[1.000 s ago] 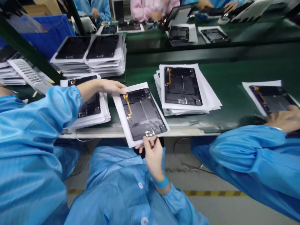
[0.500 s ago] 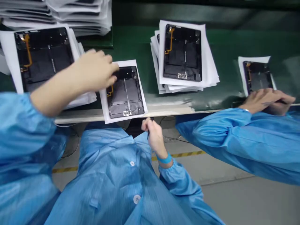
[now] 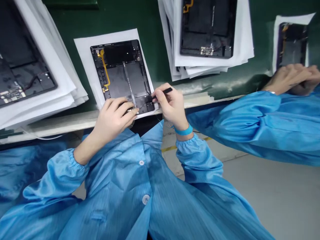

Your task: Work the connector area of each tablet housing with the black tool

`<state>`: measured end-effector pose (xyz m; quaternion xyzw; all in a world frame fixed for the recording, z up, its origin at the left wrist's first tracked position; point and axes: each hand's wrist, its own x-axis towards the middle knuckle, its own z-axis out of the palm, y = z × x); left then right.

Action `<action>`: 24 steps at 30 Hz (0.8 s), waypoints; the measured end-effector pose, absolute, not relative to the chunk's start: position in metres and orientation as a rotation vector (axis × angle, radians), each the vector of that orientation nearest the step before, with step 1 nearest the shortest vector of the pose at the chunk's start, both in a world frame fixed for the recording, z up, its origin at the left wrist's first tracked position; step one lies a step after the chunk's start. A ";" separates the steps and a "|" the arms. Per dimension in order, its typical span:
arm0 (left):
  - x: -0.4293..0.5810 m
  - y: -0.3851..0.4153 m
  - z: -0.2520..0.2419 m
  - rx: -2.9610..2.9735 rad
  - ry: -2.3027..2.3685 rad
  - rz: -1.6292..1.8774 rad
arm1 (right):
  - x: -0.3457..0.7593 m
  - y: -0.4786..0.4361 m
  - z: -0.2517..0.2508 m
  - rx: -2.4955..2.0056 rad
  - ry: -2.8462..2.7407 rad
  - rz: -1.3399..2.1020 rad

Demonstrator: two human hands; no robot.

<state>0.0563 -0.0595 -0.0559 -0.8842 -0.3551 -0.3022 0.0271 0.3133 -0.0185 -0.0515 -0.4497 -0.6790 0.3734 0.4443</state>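
Left hand (image 3: pixel 112 116), open, pins the tablet casing (image 3: pixel 120 73); right hand (image 3: pixel 170 106) grips a black pick (image 3: pixel 166 91) at a thin wire (image 3: pixel 143 105) (I'd seat that wire next).

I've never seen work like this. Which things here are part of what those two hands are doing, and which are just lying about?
Part of the job: left hand; right hand; black pointed tool; tablet back panel; white sheet.

Just lying about: stacked panels on sheets; green workbench. A co-worker's hand is working separately.
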 end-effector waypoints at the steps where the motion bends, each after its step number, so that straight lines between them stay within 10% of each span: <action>1: 0.056 -0.060 -0.056 -2.730 -1.094 -0.926 | 0.315 -0.019 -0.053 -1.114 -1.686 0.909; 24: 0.048 -0.043 -0.039 -2.922 -1.039 -0.675 | 0.319 -0.019 -0.063 -1.083 -1.920 0.639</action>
